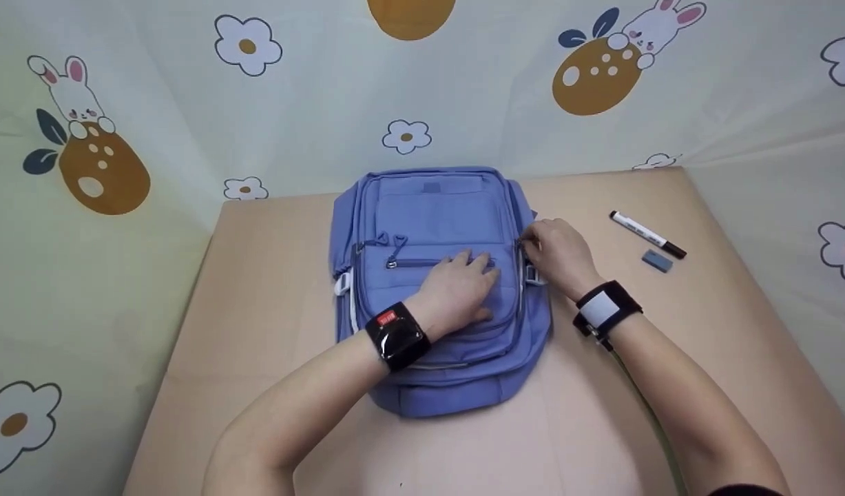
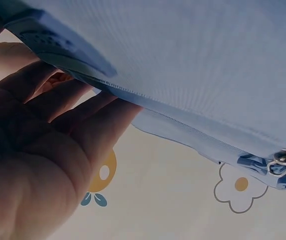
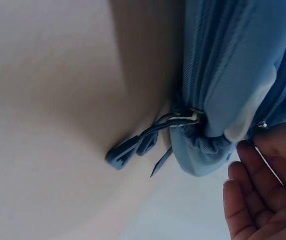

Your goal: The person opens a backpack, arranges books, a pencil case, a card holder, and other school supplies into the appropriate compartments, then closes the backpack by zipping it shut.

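A blue backpack lies front side up on the table, in the middle of the head view. My left hand rests on its front pocket with the fingers spread and nearly straight; its palm side shows in the left wrist view. At the backpack's right side, my right hand pinches a small zipper pull between thumb and forefinger. In the right wrist view the zipper slider shows right at those fingertips, while the pull itself is mostly hidden. Two other dark zipper pulls hang from a zipper further along the bag's side.
A white marker with dark ends and a small blue-grey eraser-like block lie right of the backpack. The tan table meets a patterned cloth at the back and sides. A cable runs along my right forearm.
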A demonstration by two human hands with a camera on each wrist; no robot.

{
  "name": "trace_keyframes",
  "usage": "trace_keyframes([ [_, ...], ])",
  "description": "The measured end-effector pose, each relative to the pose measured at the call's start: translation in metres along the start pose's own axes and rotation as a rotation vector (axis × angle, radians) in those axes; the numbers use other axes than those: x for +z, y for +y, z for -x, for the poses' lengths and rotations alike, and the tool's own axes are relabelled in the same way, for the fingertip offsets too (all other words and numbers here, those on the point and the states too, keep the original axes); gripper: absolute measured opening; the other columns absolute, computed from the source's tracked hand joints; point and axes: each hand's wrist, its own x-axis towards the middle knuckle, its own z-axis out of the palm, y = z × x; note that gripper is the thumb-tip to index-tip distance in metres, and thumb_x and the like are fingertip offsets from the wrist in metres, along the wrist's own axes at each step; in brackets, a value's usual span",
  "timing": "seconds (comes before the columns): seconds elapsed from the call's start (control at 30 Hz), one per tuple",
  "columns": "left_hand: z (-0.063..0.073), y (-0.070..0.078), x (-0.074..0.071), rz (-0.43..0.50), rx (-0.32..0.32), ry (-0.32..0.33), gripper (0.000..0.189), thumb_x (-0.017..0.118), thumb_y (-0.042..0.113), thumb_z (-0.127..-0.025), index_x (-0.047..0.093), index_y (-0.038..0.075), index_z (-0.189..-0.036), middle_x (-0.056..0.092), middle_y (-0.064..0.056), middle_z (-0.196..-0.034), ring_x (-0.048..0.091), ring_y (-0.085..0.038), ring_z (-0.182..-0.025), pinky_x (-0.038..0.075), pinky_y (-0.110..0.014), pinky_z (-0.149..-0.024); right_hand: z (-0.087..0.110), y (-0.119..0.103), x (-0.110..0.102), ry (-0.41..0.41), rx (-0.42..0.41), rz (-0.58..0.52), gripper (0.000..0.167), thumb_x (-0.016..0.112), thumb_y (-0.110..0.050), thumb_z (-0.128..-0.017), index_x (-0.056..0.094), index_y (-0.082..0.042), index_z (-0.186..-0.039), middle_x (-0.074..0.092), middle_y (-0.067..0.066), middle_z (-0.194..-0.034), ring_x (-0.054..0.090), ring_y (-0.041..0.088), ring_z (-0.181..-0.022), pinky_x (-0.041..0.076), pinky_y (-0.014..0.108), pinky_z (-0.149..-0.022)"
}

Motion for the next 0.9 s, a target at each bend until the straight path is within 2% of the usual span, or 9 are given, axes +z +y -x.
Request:
trace_keyframes([
  [0.13, 0.0, -0.001, 0.001, 0.007, 0.003, 0.003, 0.076, 0.076, 0.052, -0.088, 0.054, 0.011, -0.148, 0.047, -0.016, -0.153, 0.048, -0.04, -0.137, 0.045, -0.053, -0.107, 0.003, 0.002, -0.002, 0.008, -0.014, -0.004, 0.007, 0.072, -0.007, -0.09, 0.073, -0.004, -0.097, 0.072, 0.012, -0.091, 0.063, 0.031, -0.085, 0.051, 0.046, -0.077],
  [0.27, 0.001, -0.003, 0.002, 0.008, 0.005, 0.014, 0.077, 0.076, 0.053, -0.088, 0.054, 0.011, -0.148, 0.048, -0.016, -0.153, 0.048, -0.04, -0.136, 0.046, -0.052, -0.107, 0.01, 0.0, -0.007, 0.02, -0.063, 0.006, 0.006, 0.074, -0.005, -0.088, 0.072, -0.003, -0.093, 0.072, 0.012, -0.087, 0.063, 0.031, -0.082, 0.052, 0.045, -0.075],
  [0.57, 0.002, -0.002, 0.002, -0.011, 0.019, 0.027, 0.076, 0.074, 0.054, -0.09, 0.054, 0.01, -0.148, 0.049, -0.016, -0.152, 0.048, -0.039, -0.137, 0.047, -0.051, -0.106, 0.042, -0.012, -0.02, -0.008, -0.152, 0.012, 0.009, 0.074, 0.0, -0.084, 0.07, -0.005, -0.09, 0.071, 0.008, -0.085, 0.063, 0.028, -0.08, 0.052, 0.043, -0.072],
  [0.73, 0.001, -0.002, 0.003, -0.017, 0.019, 0.028, 0.076, 0.073, 0.055, -0.09, 0.054, 0.01, -0.148, 0.048, -0.016, -0.153, 0.048, -0.04, -0.136, 0.047, -0.052, -0.106, 0.057, -0.018, -0.02, -0.027, -0.153, -0.002, 0.011, 0.075, 0.001, -0.084, 0.07, -0.006, -0.091, 0.068, 0.007, -0.084, 0.061, 0.024, -0.078, 0.052, 0.04, -0.07],
  [0.9, 0.002, -0.001, 0.004, -0.001, 0.012, 0.01, 0.075, 0.07, 0.055, -0.092, 0.052, 0.011, -0.15, 0.046, -0.016, -0.155, 0.046, -0.04, -0.139, 0.044, -0.053, -0.108, 0.06, -0.019, -0.014, 0.0, -0.114, -0.019, 0.012, 0.075, 0.001, -0.085, 0.069, -0.004, -0.094, 0.067, 0.007, -0.084, 0.06, 0.025, -0.077, 0.05, 0.041, -0.071],
])
